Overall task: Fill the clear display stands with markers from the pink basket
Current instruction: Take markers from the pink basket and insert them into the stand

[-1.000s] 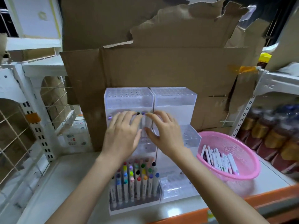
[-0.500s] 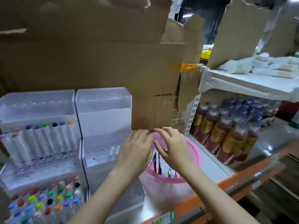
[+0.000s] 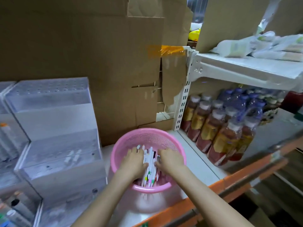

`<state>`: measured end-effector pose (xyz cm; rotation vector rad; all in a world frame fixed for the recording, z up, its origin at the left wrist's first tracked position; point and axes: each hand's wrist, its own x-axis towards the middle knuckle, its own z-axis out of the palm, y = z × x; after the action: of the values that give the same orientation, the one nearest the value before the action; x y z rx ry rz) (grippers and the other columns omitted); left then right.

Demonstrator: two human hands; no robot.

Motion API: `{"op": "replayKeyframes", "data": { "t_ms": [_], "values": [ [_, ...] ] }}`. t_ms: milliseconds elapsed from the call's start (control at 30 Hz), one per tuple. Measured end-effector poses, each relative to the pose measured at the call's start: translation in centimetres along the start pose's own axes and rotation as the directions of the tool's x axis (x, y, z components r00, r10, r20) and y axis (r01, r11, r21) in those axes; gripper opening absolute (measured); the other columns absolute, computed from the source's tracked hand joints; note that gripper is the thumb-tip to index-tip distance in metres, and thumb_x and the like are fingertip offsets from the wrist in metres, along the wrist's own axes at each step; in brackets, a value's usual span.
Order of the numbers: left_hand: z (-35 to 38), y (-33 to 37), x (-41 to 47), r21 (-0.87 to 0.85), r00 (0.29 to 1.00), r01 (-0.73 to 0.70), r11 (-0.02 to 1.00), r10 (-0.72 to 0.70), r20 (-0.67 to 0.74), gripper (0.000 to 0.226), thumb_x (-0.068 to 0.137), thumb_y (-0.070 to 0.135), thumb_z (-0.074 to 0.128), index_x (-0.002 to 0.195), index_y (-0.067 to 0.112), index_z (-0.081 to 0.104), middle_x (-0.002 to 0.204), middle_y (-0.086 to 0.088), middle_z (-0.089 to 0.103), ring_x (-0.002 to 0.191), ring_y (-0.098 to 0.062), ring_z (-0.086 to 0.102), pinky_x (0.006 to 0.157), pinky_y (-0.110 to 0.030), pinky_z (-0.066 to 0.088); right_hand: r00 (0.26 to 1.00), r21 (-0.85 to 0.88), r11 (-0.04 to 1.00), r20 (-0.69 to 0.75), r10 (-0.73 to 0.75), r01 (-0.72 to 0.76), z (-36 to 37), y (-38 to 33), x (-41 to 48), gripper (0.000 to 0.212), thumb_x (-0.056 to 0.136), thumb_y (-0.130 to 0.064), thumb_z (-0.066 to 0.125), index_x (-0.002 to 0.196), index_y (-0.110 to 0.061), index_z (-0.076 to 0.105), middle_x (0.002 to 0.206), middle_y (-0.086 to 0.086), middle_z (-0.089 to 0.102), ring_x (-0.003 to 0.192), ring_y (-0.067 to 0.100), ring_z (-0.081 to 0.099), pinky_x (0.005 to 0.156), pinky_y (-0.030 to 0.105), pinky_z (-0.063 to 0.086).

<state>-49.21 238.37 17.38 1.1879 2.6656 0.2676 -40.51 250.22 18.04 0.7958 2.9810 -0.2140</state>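
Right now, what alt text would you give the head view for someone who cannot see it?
The left hand and right hand are down in the pink basket, on either side of a pile of markers. A nearly empty clear stand sits left of the basket; bottles fill the shelf on the right.

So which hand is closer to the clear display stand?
Left. Both reach into the pink basket, right of the clear display stand: left hand nearer its side, right hand beyond.
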Motion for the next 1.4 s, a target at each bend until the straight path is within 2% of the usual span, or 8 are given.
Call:
{"op": "replayKeyframes", "data": {
  "t_ms": [200,333,533,767,1000,1167,1267,1400],
  "values": [
    [0.0,0.1,0.1,-0.132,0.996,0.056,0.99,-0.064,-0.057,0.049,0.088,0.031,0.064,0.133,0.018,0.049,0.127,-0.009,0.047,0.117,-0.025,0.046,0.099,-0.034,0.038,1.0,0.069,0.998,-0.013,0.013,-0.012,0.8,0.4,0.8,0.027,0.093,-0.03,0.055,0.11,-0.01,0.057,0.109,0.012,0.063,0.098,0.031,0.061,0.069,0.033,0.04],
    [-0.3,0.0,-0.1,-0.179,0.994,0.09,0.98,-0.098,-0.037,0.025,0.085,0.031,0.067,0.101,0.013,0.061,0.108,-0.006,0.06,0.095,-0.02,0.058,0.078,-0.03,0.046,0.999,0.044,0.998,-0.004,0.046,-0.046,0.9,0.3,0.8,0.022,0.093,-0.018,0.053,0.112,-0.008,0.058,0.109,0.012,0.064,0.1,0.032,0.062,0.072,0.034,0.045],
    [-0.8,0.3,-0.5,-0.29,0.988,0.143,0.946,-0.156,-0.021,0.018,0.077,0.021,0.07,0.088,0.008,0.063,0.086,-0.004,0.069,0.078,-0.018,0.064,0.07,-0.035,0.054,0.999,0.125,0.992,0.043,0.027,-0.033,0.8,0.4,0.7,0.008,0.085,-0.007,0.053,0.078,-0.012,0.051,0.082,0.008,0.056,0.075,0.028,0.056,0.054,0.029,0.038],
    [-0.9,0.4,-1.0,-0.298,0.984,0.135,0.945,-0.162,-0.068,0.018,0.078,0.015,0.068,0.073,0.015,0.051,0.069,0.003,0.055,0.065,-0.013,0.054,0.046,-0.016,0.035,0.999,0.326,0.945,0.031,0.007,-0.017,1.0,0.8,0.8,0.069,0.081,-0.008,0.06,0.142,-0.007,0.028,0.077,0.004,0.053,0.073,0.023,0.054,0.045,0.027,0.033],
    [-0.2,-0.5,-0.6,-0.419,0.972,0.135,0.898,-0.201,-0.119,0.014,0.081,0.024,0.072,0.084,0.012,0.064,0.07,0.005,0.059,0.066,-0.012,0.055,0.051,-0.019,0.033,0.997,0.379,0.923,0.067,0.039,-0.061,0.8,0.9,1.2,0.01,0.075,-0.006,0.065,0.077,-0.007,0.055,0.079,0.007,0.06,0.074,0.024,0.057,0.06,0.036,0.047],
    [-0.1,-0.7,-0.5,-0.475,0.974,0.063,0.878,-0.157,-0.162,0.018,0.087,0.018,0.065,0.104,0.011,0.067,0.082,0.002,0.065,0.081,-0.016,0.063,0.063,-0.022,0.036,0.996,0.36,0.929,0.06,0.073,-0.09,1.0,0.9,1.0,0.028,0.074,-0.001,0.059,0.061,-0.013,0.037,0.065,0.003,0.046,0.061,0.02,0.047,0.044,0.027,0.028],
    [-0.4,-0.6,-0.7,-0.543,0.966,0.005,0.84,-0.144,-0.214,0.043,0.087,0.015,0.066,0.129,0.017,0.054,0.086,0.006,0.063,0.075,-0.004,0.057,0.063,-0.015,0.037,0.997,0.406,0.911,0.015,0.075,-0.074,0.7,1.0,1.0,0.008,0.074,0.0,0.058,0.081,-0.004,0.058,0.075,0.008,0.058,0.072,0.026,0.058,0.055,0.036,0.044],
    [-0.5,-0.7,-1.1,-0.596,0.946,-0.077,0.799,-0.131,-0.297,0.054,0.086,0.015,0.068,0.134,0.027,0.047,0.081,0.006,0.061,0.071,-0.003,0.058,0.06,-0.01,0.041,0.997,0.476,0.878,-0.08,-0.002,0.04,0.2,0.9,0.4,0.062,0.083,-0.003,0.06,0.141,-0.014,0.039,0.101,0.011,0.066,0.087,0.026,0.062,0.071,0.035,0.047]
  ]
}}
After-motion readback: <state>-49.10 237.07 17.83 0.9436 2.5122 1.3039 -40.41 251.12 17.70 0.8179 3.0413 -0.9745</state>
